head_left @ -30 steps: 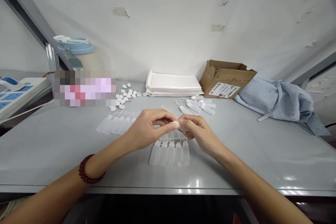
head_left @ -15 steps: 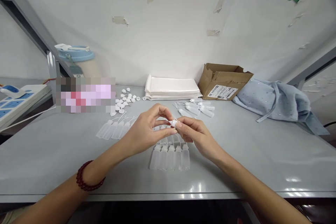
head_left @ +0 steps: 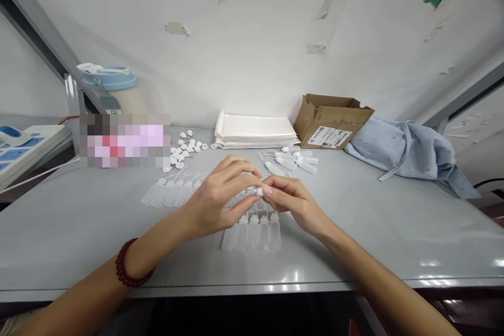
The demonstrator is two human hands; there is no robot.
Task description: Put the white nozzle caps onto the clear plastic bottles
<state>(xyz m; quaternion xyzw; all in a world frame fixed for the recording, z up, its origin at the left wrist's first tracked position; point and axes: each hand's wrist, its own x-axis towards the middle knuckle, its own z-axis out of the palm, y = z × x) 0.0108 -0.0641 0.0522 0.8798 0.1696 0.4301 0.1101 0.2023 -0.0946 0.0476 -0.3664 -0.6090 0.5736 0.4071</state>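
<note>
Above the front row of bottles, my right hand pinches a small white cap between thumb and fingers. From the other side my left hand curls around the same cap, its thumb and forefinger at the cap's narrow end. Whatever lies behind the fingers is hidden. Below the hands stand out several translucent squeeze bottles, lying side by side with thin tubes at their necks. Left of my left hand lies another row of similar bottles.
Loose white caps lie in a pile at the back left. Behind are a stack of white envelopes, more bottles, a cardboard box and blue cloth. A power strip and a lidded cup are at left.
My left fingers have shifted and straightened a little around the cap. My right hand keeps its pinch. The whole view has moved slightly.
</note>
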